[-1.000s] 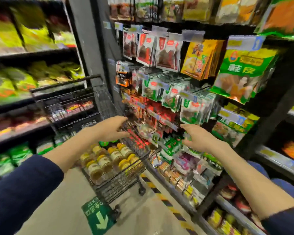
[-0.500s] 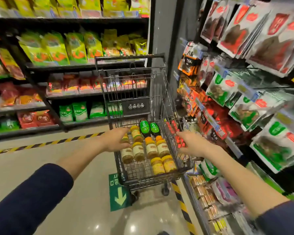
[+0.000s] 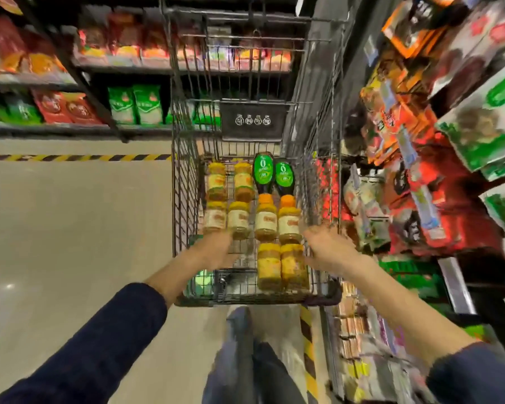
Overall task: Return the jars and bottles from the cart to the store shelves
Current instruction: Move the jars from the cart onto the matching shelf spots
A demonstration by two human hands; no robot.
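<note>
The wire cart (image 3: 254,300) stands straight in front of me in the aisle. Several yellow-lidded jars (image 3: 266,221) lie in rows on its floor, and two dark bottles with green labels (image 3: 273,174) lie at the far end. My left hand (image 3: 216,250) rests on the cart's left side rim, fingers curled over it. On the right side rim, my right hand (image 3: 330,249) holds on in the same way. Both hands are blurred by motion.
Hanging snack packets (image 3: 420,170) crowd the shelving close on the right. Shelves of bagged goods (image 3: 134,104) run across ahead. Yellow-black tape (image 3: 70,157) marks the beige floor, and another strip (image 3: 308,345) runs by the right shelf base. My legs (image 3: 245,360) are behind the cart.
The cart has swung from an angled position by the right shelves to straight ahead of me. Both hands stayed on its side rims, and the view has tilted down.
</note>
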